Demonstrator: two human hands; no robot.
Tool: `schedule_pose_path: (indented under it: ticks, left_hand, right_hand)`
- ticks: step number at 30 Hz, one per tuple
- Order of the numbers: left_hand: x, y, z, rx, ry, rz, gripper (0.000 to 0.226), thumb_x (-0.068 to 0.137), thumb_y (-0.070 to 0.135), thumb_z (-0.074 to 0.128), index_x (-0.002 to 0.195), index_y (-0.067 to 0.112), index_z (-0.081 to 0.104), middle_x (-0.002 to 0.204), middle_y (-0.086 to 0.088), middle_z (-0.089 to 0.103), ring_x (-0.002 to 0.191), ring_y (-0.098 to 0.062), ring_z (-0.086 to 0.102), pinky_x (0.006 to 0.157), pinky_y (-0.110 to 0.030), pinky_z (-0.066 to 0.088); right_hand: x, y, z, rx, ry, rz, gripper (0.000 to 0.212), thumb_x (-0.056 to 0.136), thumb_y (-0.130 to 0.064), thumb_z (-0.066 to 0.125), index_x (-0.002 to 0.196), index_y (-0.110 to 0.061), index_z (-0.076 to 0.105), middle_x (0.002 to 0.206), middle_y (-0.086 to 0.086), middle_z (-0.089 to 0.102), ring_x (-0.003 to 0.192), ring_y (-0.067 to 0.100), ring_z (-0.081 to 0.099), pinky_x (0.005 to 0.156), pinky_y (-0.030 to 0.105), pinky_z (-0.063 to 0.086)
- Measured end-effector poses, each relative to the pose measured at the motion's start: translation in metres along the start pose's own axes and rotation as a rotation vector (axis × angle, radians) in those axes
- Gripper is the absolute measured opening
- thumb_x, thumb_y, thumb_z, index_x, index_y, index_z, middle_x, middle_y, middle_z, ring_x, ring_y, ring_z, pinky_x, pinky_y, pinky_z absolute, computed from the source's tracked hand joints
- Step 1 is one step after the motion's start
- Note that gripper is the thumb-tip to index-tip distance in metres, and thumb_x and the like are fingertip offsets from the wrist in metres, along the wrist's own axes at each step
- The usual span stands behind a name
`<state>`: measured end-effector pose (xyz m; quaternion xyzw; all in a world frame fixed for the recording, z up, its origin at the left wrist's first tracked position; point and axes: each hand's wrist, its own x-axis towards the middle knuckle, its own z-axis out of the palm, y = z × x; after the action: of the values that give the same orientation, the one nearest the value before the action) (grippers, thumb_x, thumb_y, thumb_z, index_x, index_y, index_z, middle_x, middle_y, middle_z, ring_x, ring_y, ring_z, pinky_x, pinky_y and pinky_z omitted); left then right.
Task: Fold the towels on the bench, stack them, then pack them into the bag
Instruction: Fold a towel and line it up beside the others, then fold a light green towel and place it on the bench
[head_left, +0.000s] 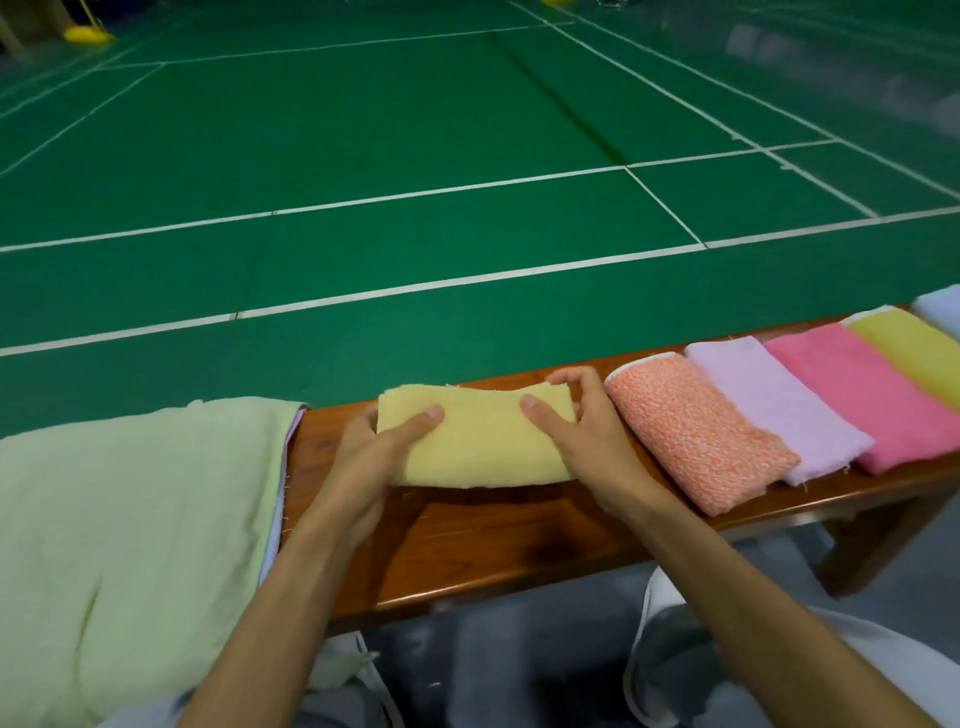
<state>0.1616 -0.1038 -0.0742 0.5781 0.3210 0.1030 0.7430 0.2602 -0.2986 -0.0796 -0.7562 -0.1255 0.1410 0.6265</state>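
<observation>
Folded yellow towel (478, 436) on wooden bench (467, 540), left hand (363, 457) and right hand (592, 441) — fingers (566, 375) pinching its ends

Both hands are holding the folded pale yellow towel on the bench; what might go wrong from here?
1. The pale yellow terry towel, pinched at its ends by the left hand and right hand, may spring open or skew once released.
2. The right hand sits close beside the orange speckled folded towel, whose near end reaches the brown wooden bench's front edge; a nudge might tip it off.
</observation>
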Motion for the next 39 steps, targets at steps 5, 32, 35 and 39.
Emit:
schedule_pose_path:
  ticks: [5, 32, 35, 39]
  left_hand:
    - [0.005, -0.015, 0.03, -0.111, -0.102, 0.112, 0.051, 0.098, 0.007, 0.063, 0.141, 0.03, 0.049, 0.117, -0.007, 0.064, 0.086, -0.02, 0.065, 0.06, -0.033, 0.057]
    - [0.108, -0.051, 0.564, 0.36, -0.635, 0.252, 0.019, 0.089, 0.013, 0.078, 0.108, 0.015, 0.077, 0.098, -0.004, 0.071, 0.078, -0.01, 0.068, 0.067, -0.022, 0.056]
    - [0.111, -0.073, 0.573, 0.61, -0.516, 0.465, 0.017, 0.087, 0.023, 0.078, 0.104, 0.024, 0.079, 0.117, 0.005, 0.071, 0.116, -0.013, 0.062, 0.104, -0.027, 0.048]
    - [0.1, -0.062, 0.574, 0.885, -0.386, 0.828, 0.029, 0.09, 0.038, 0.068, 0.113, 0.022, 0.076, 0.13, 0.0, 0.066, 0.126, -0.019, 0.055, 0.106, -0.029, 0.041]
  right_hand:
    - [0.0, 0.001, -0.028, 0.114, -0.035, -0.067, 0.062, 0.097, -0.003, 0.063, 0.149, -0.035, 0.049, 0.129, 0.001, 0.069, 0.121, 0.006, 0.063, 0.096, 0.029, 0.054]
    - [0.06, 0.08, -0.413, -0.067, 1.153, 0.102, 0.012, 0.082, -0.028, 0.071, 0.089, -0.021, 0.078, 0.088, -0.005, 0.07, 0.091, 0.018, 0.064, 0.084, 0.034, 0.055]
    - [0.054, 0.099, -0.413, -0.709, 1.067, 0.078, 0.035, 0.09, -0.044, 0.061, 0.108, -0.018, 0.077, 0.111, 0.008, 0.064, 0.106, 0.027, 0.059, 0.086, 0.035, 0.045]
    - [0.05, 0.089, -0.437, -1.106, 0.975, -0.03, 0.055, 0.082, -0.053, 0.057, 0.121, -0.015, 0.069, 0.134, 0.015, 0.051, 0.125, 0.037, 0.046, 0.096, 0.046, 0.041]
